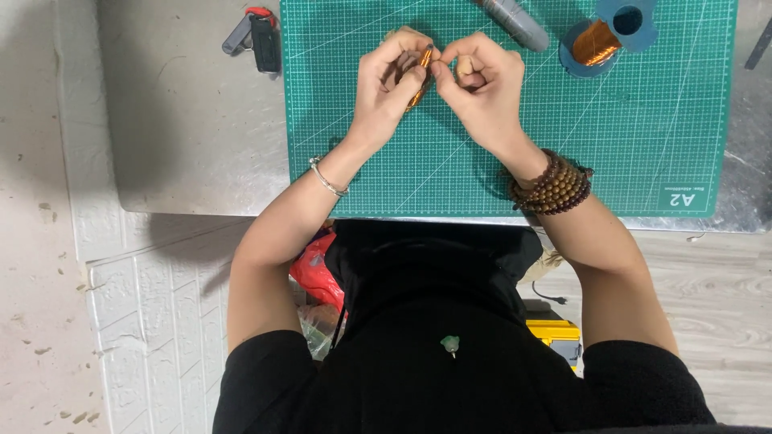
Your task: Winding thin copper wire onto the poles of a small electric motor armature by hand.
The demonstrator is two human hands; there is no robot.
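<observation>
Over the green cutting mat (pixel 563 137), the left hand (pixel 392 84) and right hand (pixel 481 88) both pinch a small copper-wound coil (pixel 421 71); a copper wire spool (pixel 599 40) sits at two o'clock.

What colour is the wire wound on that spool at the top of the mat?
Coppery orange, on a blue spool, seen from the head view.

The cutting mat (pixel 515 153) is green with a white grid and diagonal lines. The surface (pixel 193 120) beneath is dull silver-grey. The small coil (pixel 420 74) between the fingers (pixel 418 79) is coppery orange (as is the wire on the blue spool (pixel 607 36)). The bead bracelet (pixel 553 186) is dark brown; the bangle (pixel 326 180) is silver.
</observation>
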